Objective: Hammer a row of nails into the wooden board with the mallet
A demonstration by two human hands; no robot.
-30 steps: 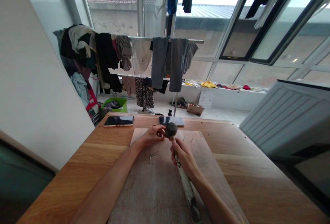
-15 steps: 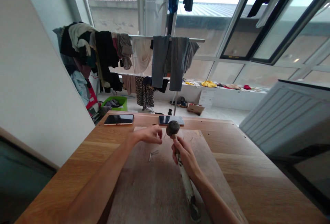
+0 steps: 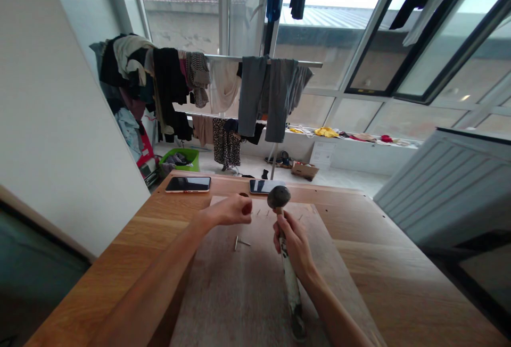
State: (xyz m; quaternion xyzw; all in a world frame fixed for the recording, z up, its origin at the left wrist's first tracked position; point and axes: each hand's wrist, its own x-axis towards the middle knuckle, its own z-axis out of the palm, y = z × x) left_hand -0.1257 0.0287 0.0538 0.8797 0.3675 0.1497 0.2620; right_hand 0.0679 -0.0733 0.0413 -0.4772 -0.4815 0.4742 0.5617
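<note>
In the head view, my right hand (image 3: pixel 293 241) is wrapped round the handle of a hammer (image 3: pixel 291 288), close below its dark rounded head. The hammer's head is raised over the far part of a wooden board (image 3: pixel 239 294). To the left of it, my left hand (image 3: pixel 231 211) is closed low over the board's far left part, its fingertips pinched together. Whatever is between them is hidden. Several thin nails (image 3: pixel 267 212) stand in the board between and beyond the hands. Two loose nails (image 3: pixel 236 243) lie nearer me on the board.
The board lies on a wooden table (image 3: pixel 139 251). Two phones (image 3: pixel 188 184) rest along the far edge, the right one partly behind the hammer head. Past the table are a drying rack with clothes (image 3: pixel 255 91), a green basket (image 3: pixel 191 159) and a white panelled piece (image 3: pixel 431 182) at right.
The hammer has shifted slightly right, away from my left hand. One loose nail has turned to another angle. My left fingers look more tightly curled. The whole view has moved a little.
</note>
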